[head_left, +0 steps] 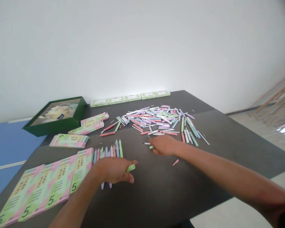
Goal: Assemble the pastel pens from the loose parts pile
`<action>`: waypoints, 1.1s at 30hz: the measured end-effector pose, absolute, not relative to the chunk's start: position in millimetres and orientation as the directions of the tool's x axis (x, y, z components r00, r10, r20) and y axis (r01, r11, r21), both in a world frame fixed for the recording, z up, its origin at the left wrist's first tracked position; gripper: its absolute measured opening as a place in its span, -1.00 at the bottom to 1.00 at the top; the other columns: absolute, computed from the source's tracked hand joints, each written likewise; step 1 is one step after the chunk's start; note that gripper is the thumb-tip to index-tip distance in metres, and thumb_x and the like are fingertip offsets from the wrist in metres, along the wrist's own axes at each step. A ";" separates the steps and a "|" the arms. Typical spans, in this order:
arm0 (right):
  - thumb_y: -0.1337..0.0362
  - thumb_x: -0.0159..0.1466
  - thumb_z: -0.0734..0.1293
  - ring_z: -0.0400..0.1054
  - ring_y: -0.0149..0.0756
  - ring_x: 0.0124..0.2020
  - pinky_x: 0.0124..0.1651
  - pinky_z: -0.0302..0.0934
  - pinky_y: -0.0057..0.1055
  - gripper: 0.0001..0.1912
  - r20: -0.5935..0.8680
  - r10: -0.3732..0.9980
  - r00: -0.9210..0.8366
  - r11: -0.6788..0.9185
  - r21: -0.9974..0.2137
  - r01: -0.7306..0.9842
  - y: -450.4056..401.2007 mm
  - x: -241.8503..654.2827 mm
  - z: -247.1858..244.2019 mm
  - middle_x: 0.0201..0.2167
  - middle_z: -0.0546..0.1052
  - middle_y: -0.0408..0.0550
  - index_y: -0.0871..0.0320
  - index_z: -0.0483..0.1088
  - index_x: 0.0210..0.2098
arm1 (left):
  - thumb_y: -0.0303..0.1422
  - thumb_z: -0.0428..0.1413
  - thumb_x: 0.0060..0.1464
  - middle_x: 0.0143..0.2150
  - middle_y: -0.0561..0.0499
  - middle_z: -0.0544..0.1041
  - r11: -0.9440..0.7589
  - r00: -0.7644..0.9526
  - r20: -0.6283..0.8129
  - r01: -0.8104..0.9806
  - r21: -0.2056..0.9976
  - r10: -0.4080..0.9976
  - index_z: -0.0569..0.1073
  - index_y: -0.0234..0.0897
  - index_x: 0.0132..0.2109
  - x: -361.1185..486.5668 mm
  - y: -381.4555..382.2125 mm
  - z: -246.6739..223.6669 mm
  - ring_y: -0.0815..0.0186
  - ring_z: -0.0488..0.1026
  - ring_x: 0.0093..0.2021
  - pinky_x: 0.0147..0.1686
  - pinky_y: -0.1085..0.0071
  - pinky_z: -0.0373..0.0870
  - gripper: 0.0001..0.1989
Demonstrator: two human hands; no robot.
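As 2 bare hands stretch across a dark table (171, 193), a heap of pastel pen parts (158, 120) lies just beyond them

The left hand (112, 171) sits low on the near side, its fingers pressed together and curled downward, pinching a short green pen barrel (130, 168) that pokes out past the fingertips. A tidy row of pastel pens (108, 149) lies side by side and passes under that hand, with 2 lilac tips showing below it.

The right hand (163, 145) reaches forward to the near edge of the heap, its fingers bunched together and pointing down at the tabletop. A slim white refill (145, 143) and a small green piece (151, 147) show at the fingertips, but I cannot tell whether they are pinched. A lone pink pen piece (175, 162) lies close to the wrist.

The heap itself is a loose scatter of pink, lilac, blue, green and white barrels and refills in the middle of the table. To the left lie pink-and-green cards (47, 190) printed with a large 5, and more cards (68, 141) sit beyond them. A green box (54, 117) holding papers stands at the far corner, and 5 small green-and-white boxes (130, 98) line the far edge.
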State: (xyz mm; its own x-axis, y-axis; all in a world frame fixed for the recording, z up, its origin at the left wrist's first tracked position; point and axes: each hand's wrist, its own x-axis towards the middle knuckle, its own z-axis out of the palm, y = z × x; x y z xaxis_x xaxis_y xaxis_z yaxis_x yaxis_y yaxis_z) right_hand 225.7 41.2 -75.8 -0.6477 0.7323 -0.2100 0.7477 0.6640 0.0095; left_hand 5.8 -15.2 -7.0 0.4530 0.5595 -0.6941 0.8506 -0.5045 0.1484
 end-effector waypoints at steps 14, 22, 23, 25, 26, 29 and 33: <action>0.34 0.25 0.08 0.38 -0.17 -0.35 -0.37 0.06 -0.41 -0.59 -0.155 0.823 -0.546 0.551 -0.010 0.834 23.9 267.6 -78.5 -0.35 0.50 0.07 0.22 0.03 0.09 | -0.10 0.01 -0.01 -0.03 -0.18 0.48 -0.486 0.456 -0.689 0.857 0.170 0.563 0.14 -0.13 0.23 5.3 -19.4 -3.2 -0.01 0.42 -0.11 -0.26 0.23 0.32 -0.35; 0.23 0.30 0.05 0.39 -0.18 -0.31 -0.37 0.09 -0.43 -0.77 -0.162 0.825 -0.541 0.556 0.060 0.829 15.1 277.8 -96.7 -0.31 0.49 0.04 0.15 0.22 -0.14 | -0.13 0.01 -0.02 -0.04 -0.16 0.48 -0.471 0.434 -0.719 0.866 0.168 0.542 0.15 -0.13 0.23 9.0 -19.8 -1.5 0.01 0.42 -0.11 -0.23 0.22 0.32 -0.36; 0.23 0.30 0.05 0.39 -0.19 -0.30 -0.36 0.10 -0.42 -0.77 -0.155 0.832 -0.533 0.547 0.068 0.834 15.4 277.2 -97.0 -0.29 0.48 0.04 0.15 0.23 -0.15 | -0.13 0.01 -0.02 -0.02 -0.17 0.47 -0.471 0.436 -0.719 0.865 0.170 0.541 0.15 -0.13 0.23 8.7 -19.6 -2.4 0.00 0.41 -0.10 -0.22 0.21 0.31 -0.36; 0.23 0.30 0.04 0.39 -0.19 -0.29 -0.35 0.13 -0.41 -0.76 -0.141 0.848 -0.511 0.525 0.094 0.846 16.7 276.6 -97.5 -0.24 0.46 0.05 0.14 0.25 -0.15 | -0.13 0.01 -0.02 0.00 -0.17 0.45 -0.473 0.442 -0.719 0.863 0.178 0.537 0.15 -0.13 0.23 7.9 -19.3 -4.6 -0.01 0.40 -0.08 -0.20 0.18 0.30 -0.36; 0.23 0.30 0.04 0.39 -0.19 -0.30 -0.36 0.14 -0.40 -0.75 -0.134 0.854 -0.503 0.517 0.106 0.850 17.5 276.6 -97.8 -0.24 0.45 0.05 0.15 0.25 -0.14 | -0.13 0.01 -0.02 0.00 -0.18 0.45 -0.472 0.442 -0.720 0.863 0.180 0.535 0.15 -0.13 0.23 7.7 -19.1 -5.6 -0.01 0.40 -0.08 -0.19 0.16 0.30 -0.35; 0.23 0.30 0.04 0.39 -0.19 -0.33 -0.38 0.17 -0.38 -0.72 -0.123 0.856 -0.502 0.515 0.131 0.847 21.0 277.3 -98.8 -0.23 0.44 0.05 0.14 0.27 -0.12 | -0.13 0.02 -0.02 0.01 -0.18 0.45 -0.468 0.440 -0.723 0.865 0.181 0.533 0.16 -0.15 0.22 8.2 -19.0 -7.5 -0.01 0.39 -0.08 -0.18 0.16 0.30 -0.36; 0.23 0.30 0.04 0.39 -0.20 -0.33 -0.39 0.18 -0.38 -0.69 -0.132 0.839 -0.527 0.542 0.134 0.829 27.2 275.8 -100.4 -0.22 0.44 0.05 0.12 0.24 -0.04 | -0.14 0.01 -0.01 -0.01 -0.18 0.46 -0.476 0.445 -0.723 0.861 0.181 0.528 0.16 -0.16 0.23 9.7 -19.2 -7.8 -0.01 0.39 -0.07 -0.19 0.18 0.31 -0.37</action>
State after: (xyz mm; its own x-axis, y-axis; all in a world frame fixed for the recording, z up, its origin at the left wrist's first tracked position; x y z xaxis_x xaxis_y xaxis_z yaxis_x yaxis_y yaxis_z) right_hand 275.8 27.2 -100.4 -0.5273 0.8394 -0.1320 0.8295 0.5421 0.1342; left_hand 9.7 -19.2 -7.8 0.4446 0.5282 -0.7234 0.8605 -0.4760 0.1814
